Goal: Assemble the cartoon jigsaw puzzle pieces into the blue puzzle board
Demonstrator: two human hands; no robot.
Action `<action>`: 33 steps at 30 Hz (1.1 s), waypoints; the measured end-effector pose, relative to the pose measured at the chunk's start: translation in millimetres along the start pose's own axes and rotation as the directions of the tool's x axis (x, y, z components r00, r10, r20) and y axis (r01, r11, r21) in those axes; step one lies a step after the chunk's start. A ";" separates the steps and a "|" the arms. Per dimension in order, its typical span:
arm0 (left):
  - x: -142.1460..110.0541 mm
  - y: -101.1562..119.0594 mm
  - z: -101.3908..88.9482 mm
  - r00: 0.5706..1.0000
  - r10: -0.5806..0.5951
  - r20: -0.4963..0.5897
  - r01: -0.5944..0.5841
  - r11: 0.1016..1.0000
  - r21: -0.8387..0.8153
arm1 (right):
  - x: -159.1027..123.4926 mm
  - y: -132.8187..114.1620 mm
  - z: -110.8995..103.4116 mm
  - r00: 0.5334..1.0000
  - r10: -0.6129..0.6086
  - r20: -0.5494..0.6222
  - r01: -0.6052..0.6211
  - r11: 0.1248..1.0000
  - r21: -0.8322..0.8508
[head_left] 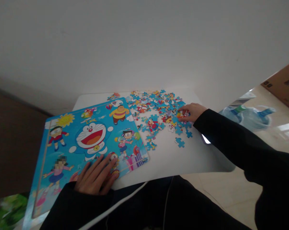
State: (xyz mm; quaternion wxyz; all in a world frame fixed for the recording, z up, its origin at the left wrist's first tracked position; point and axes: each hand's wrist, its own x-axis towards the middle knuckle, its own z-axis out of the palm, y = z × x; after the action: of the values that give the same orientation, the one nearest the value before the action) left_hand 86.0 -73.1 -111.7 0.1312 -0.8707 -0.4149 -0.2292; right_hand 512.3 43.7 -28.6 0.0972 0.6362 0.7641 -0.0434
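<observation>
A white tabletop [197, 153] is seen from above, set against a pale wall. On its left half a large cartoon puzzle board [87, 140] is laid, tilted so that its near left corner overhangs the tabletop edge; a blue-and-white cat figure is printed at its centre, with smaller characters, a sun and balloons around it. The left hand [96, 175] is laid flat on the near edge of the board, palm down, fingers spread and extended, nothing being gripped. A black sleeve covers the wrist behind it.

On the far right part of the tabletop a heap of loose puzzle pieces [156, 108] is scattered, mostly blue, with patches of red, yellow and white. A few stray pieces [180, 142] are found just beside the heap, nearer the viewer. The right hand [191, 112] is stretched across to the right edge of the heap, its fingers curled down and touching pieces there; whether a piece is pinched between the fingertips cannot be told, since the area is small and blurred. The two hands are held well apart, one on the board, the other at the heap.

Beyond the right edge of the tabletop, on the floor, large translucent water bottles [249, 116] and a brown cardboard box [284, 84] are visible. A white cable [125, 199] is draped across the dark lap.
</observation>
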 end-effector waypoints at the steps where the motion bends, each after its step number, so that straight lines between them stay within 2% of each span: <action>1: 0.2 0.0 -0.3 1.000 0.002 0.001 -0.002 1.000 0.003 | -2.6 -4.2 -0.3 1.000 -0.022 0.015 0.022 1.000 0.004; 5: 0.7 -1.9 -2.1 1.000 0.022 0.016 -0.022 0.999 0.025 | -14.9 -23.3 -1.9 0.982 -0.185 0.025 0.185 0.983 -0.015; 7: 0.9 -3.9 -2.8 0.998 0.053 0.030 -0.054 0.998 0.035 | -16.2 -26.0 -3.8 0.974 -0.225 0.012 0.225 0.974 -0.008; 10: 1.1 -6.3 -3.3 0.995 0.091 0.037 -0.092 0.995 0.049 | -4.7 -14.4 -7.0 0.982 -0.183 -0.046 0.183 0.983 -0.005; 13: 1.9 -6.3 -3.3 0.994 0.100 0.035 -0.102 0.994 0.045 | 19.4 7.1 -6.5 0.986 -0.097 -0.135 0.099 0.995 0.011; 16: 2.7 -4.8 -3.3 0.995 0.095 0.036 -0.096 0.995 0.040 | 40.2 17.2 0.4 0.974 -0.131 -0.185 0.140 0.989 0.038; 19: 2.8 -4.3 -2.7 0.996 0.084 0.031 -0.086 0.996 0.039 | 42.3 4.1 11.4 0.954 -0.271 -0.128 0.276 0.961 0.026; 22: 2.2 -4.9 -2.1 0.996 0.086 0.027 -0.087 0.996 0.030 | 26.2 -22.5 19.8 0.939 -0.342 -0.041 0.343 0.939 0.017; 26: 2.5 -4.7 -2.9 0.997 0.072 0.030 -0.073 0.997 0.023 | 3.1 -45.7 20.5 0.908 -0.419 -0.013 0.419 0.907 0.036; 29: 2.7 -3.9 -3.7 0.997 0.071 0.027 -0.071 0.997 0.018 | 1.4 -45.2 16.3 0.901 -0.432 -0.037 0.433 0.901 0.035; 33: 1.2 -4.3 -3.7 0.997 0.071 0.029 -0.071 0.997 0.024 | 16.5 -35.0 12.4 0.909 -0.392 -0.138 0.403 0.914 0.056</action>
State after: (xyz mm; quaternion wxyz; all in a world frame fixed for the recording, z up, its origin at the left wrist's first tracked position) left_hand 82.2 -71.1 -107.8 0.1441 -0.8864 -0.3883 -0.2068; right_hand 476.3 50.7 -46.1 0.0121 0.4722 0.8797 -0.0547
